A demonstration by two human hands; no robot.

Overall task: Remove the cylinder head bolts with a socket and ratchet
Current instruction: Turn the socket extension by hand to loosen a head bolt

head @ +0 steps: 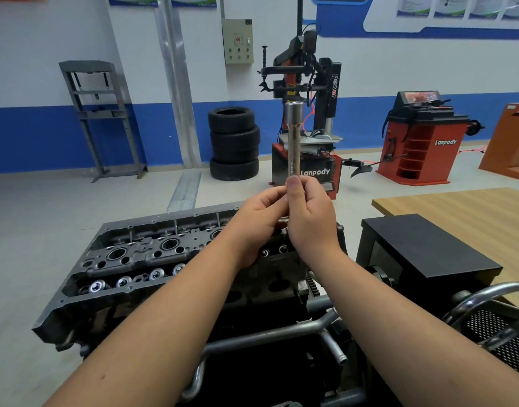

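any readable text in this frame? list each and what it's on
"Lanpody": front of the tyre changer.
"power": down the tyre changer's black column.
"Lanpody": side of the red wheel balancer.
Engraving on the long socket, held upright by the left hand and right hand: too small to read.
Wall posters and grey control box: print too blurred to read.

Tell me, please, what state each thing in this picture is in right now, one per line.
Long socket: upright, raised above the engine, held at its lower end.
Left hand: pinching the socket's base.
Right hand: grip closed round the socket, thumb up.
Cylinder head: cover off, valve springs exposed.
Tyres: stacked by the wall.
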